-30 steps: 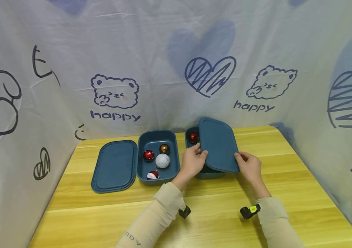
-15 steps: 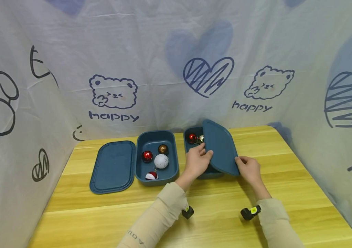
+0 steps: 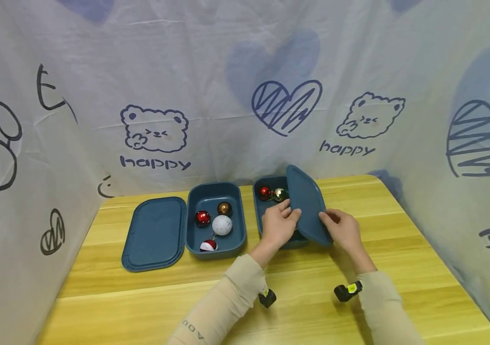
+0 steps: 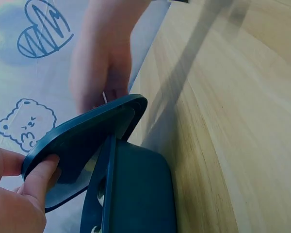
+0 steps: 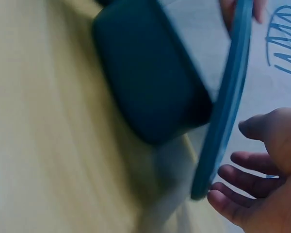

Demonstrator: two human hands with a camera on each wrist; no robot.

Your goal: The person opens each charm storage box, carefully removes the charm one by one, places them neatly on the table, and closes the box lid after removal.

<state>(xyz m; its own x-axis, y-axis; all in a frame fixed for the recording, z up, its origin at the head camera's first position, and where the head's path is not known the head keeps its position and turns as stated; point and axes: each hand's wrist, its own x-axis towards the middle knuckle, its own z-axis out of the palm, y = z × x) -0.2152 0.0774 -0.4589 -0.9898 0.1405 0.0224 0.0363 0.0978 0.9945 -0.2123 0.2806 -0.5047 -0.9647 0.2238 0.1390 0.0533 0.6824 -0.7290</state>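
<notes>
- Background: white cloth wall (image 3: 214, 72) printed with hearts, bear faces and the word "happy"; in front of it, a yellow wood-grain tabletop (image 3: 309, 311).
- Left box (image 3: 216, 255): dark blue, uncovered, upright; contains a red ball (image 3: 202, 218), a brown-gold ball (image 3: 224, 208), a white speckled ball (image 3: 222, 225) and a red-and-white ball (image 3: 209, 245).
- Flat lid (image 3: 155, 234): lies on the tabletop just beside the left box, on its left.
- Right box (image 4: 140, 194): same blue, upright; a second red ball (image 3: 264, 193) and a shiny gold ball (image 3: 279, 194) show at its far end.
- Tilted lid (image 3: 308, 206): stands at a slant over the right part of the right box, the left part uncovered. Whether its weight bears on the rim cannot be told.
- Left hand (image 3: 280, 225): thumb and fingers pinch the tilted lid by its left edge.
- Right hand (image 3: 346, 232): at the opposite edge; fingers slightly bent and spread, thumb apart from them, a fingertip at or touching the edge.
- Wrists: beige sleeves (image 3: 242, 275), each with a small black device (image 3: 267, 298).
</notes>
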